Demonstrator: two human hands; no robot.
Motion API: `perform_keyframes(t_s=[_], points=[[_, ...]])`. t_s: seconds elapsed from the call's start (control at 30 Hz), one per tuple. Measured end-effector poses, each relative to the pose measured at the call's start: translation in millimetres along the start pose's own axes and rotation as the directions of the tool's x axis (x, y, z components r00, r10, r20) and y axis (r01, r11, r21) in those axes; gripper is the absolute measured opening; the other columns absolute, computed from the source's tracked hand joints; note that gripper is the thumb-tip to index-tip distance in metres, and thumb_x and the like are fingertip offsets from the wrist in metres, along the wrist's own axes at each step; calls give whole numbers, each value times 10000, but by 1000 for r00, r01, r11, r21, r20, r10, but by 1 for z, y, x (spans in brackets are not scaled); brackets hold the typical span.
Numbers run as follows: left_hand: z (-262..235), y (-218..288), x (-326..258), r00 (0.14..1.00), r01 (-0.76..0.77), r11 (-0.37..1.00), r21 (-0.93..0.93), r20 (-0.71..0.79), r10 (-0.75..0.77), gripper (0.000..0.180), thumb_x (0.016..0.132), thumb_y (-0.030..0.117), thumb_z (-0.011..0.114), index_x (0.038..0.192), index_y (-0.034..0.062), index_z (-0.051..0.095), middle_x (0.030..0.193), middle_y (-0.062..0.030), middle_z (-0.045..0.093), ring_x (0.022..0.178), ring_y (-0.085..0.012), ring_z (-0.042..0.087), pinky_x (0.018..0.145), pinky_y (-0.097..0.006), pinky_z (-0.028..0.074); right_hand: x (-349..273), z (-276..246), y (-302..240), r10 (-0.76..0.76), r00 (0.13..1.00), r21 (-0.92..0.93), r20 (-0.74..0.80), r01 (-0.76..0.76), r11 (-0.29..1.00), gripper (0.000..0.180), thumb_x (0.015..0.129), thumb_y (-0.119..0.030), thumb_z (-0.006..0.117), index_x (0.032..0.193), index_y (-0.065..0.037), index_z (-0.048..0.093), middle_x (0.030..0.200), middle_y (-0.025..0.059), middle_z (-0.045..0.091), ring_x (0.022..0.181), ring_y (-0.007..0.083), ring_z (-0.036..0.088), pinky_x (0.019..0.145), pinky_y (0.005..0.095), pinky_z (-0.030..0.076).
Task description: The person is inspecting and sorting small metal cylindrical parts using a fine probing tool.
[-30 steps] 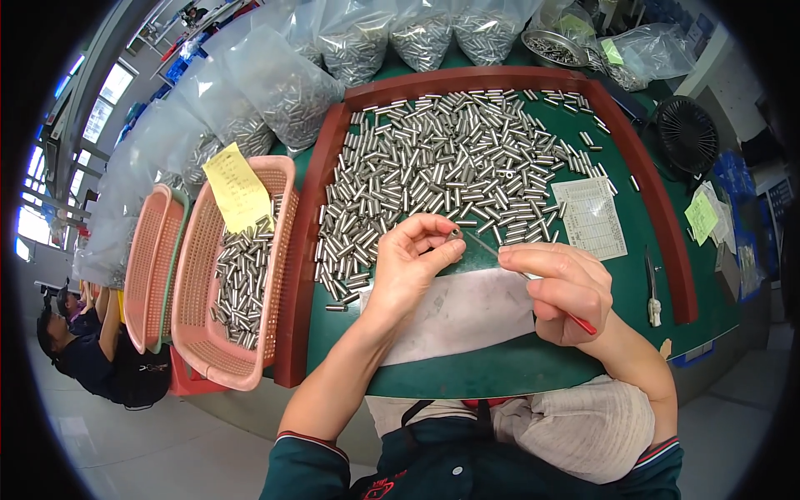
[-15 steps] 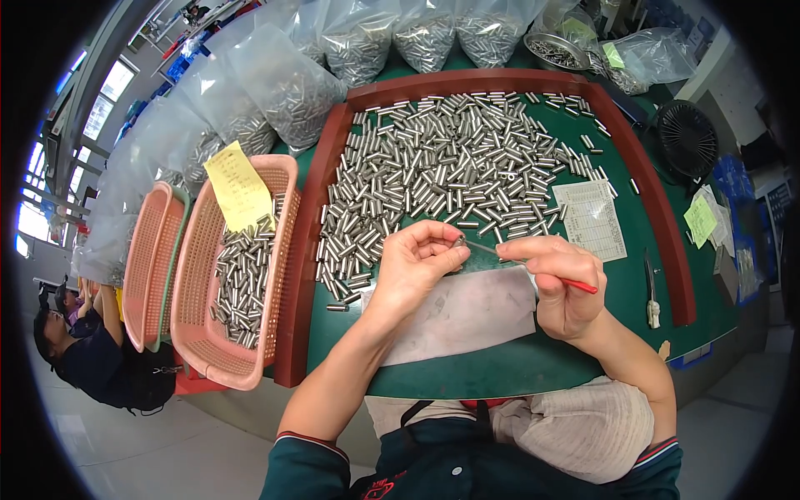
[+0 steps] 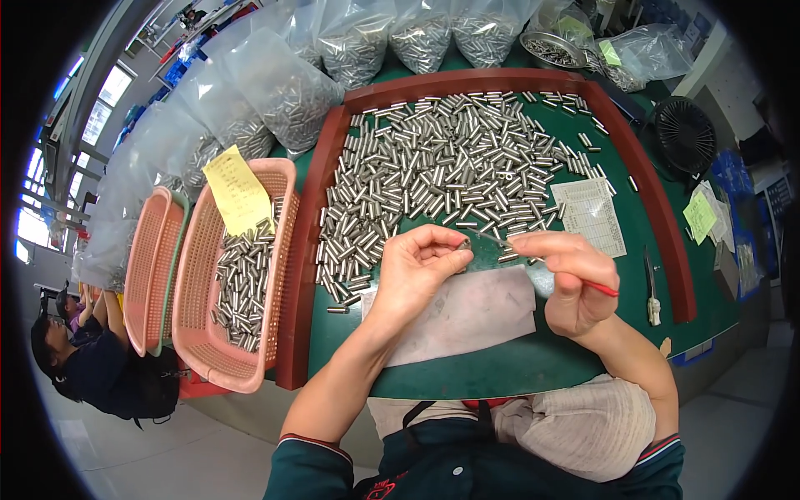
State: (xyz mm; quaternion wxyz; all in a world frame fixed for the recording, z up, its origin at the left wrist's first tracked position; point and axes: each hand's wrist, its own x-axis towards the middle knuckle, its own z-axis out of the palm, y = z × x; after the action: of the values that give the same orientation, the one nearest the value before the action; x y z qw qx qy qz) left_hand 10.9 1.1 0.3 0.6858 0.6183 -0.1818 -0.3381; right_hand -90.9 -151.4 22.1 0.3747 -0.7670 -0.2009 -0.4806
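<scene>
My left hand [image 3: 419, 268] is closed, its thumb and fingertips pinching a short metal cylinder [image 3: 464, 244] that they mostly cover. Facing it, my right hand [image 3: 580, 282] grips a slim tool [image 3: 602, 288] with a red handle and a thin metal shaft. The shaft points left toward the cylinder, its tip a little to the right of it; the exact kind of tool is too small to tell. Just beyond both hands spreads a wide heap of shiny metal cylinders [image 3: 450, 167]. A stained pale cloth [image 3: 467, 321] lies on the green table under and between my forearms.
A dark red wooden frame [image 3: 304, 275] borders the heap. On the left stand pink plastic baskets [image 3: 193, 321], one holding cylinders and a yellow note [image 3: 237, 190]. Filled clear bags [image 3: 287, 92] line the back. A printed sheet [image 3: 593, 218], tweezers-like tool [image 3: 650, 287] and black fan [image 3: 685, 137] are right.
My right hand has shifted slightly right and down, drawing the tool's tip back from the cylinder. My left hand has barely moved and keeps its pinch.
</scene>
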Motion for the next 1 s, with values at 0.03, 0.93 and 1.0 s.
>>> perform_keyframes(t_s=[0.03,0.93,1.0], points=[[-1,1,1,1000,0,1000,0,0,0,139,758,-36,616,893,-17,587,837,-77,623,742,-105,590,687,-220,489,2,0,-1,13,997,65,-71,-8,998,144,884,-119,483,908,14,433,769,167,607,626,250,617,515,282,501],[0,-1,1,984,86,990,-116,162,-66,174,863,69,514,995,-24,578,839,-80,615,722,-108,575,698,-237,485,-1,-1,0,345,934,192,-91,-324,927,83,898,-53,437,878,25,460,775,143,603,683,207,611,590,267,504],[0,0,1,983,101,990,-103,164,-83,171,864,74,514,988,-27,576,822,-75,613,706,-106,570,685,-235,482,-1,-1,0,371,922,227,-108,-341,912,102,907,-63,420,885,28,461,778,144,604,682,199,608,590,269,506]])
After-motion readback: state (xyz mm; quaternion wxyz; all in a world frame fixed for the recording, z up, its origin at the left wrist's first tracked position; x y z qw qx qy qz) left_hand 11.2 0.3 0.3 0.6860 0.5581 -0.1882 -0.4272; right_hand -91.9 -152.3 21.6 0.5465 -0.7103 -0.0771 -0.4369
